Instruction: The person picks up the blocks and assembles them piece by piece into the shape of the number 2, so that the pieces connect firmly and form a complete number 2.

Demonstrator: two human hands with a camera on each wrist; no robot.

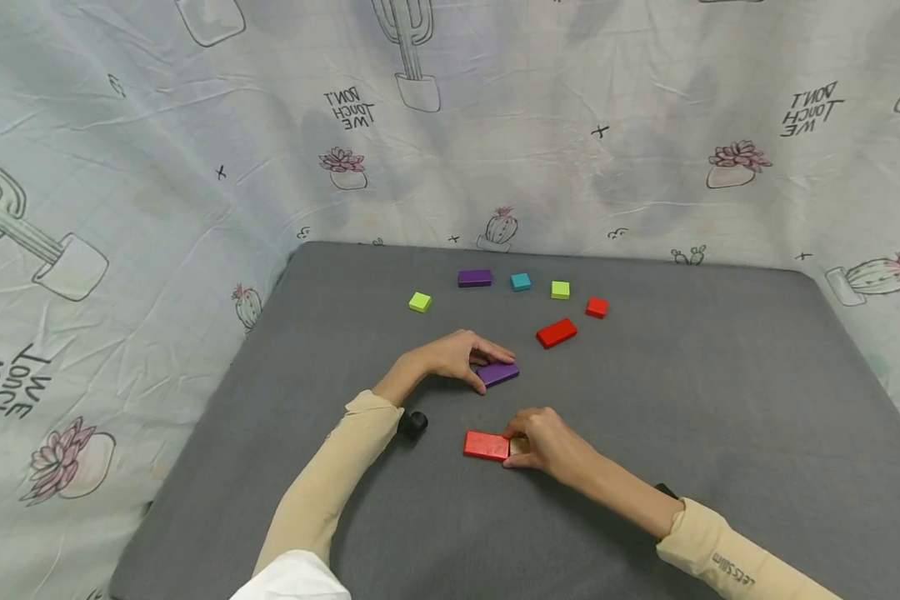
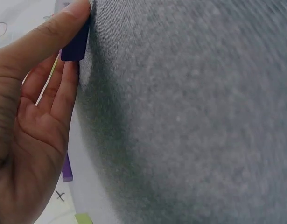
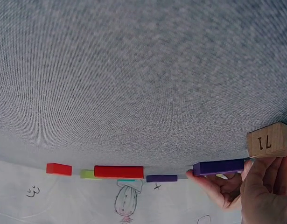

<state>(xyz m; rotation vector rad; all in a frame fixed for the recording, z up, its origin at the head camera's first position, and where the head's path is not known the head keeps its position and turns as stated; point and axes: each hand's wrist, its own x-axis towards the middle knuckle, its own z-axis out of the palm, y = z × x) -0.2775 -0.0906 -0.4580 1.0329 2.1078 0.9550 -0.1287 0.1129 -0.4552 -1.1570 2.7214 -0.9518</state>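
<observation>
While we work on the grey felt tabletop (image 1: 720, 400) | backdrop: cactus-print sheet (image 1: 120, 167), "DON'T TOUCH ME" mirrored | our left hand (image 1: 457, 357) pinches purple block (image 1: 498, 372) at centre | our right hand (image 1: 547, 442) grips wooden block (image 3: 270, 140), marked "11" or similar, touching red block (image 1: 486, 445) | sleeve (image 1: 727, 562) text unclear.
</observation>
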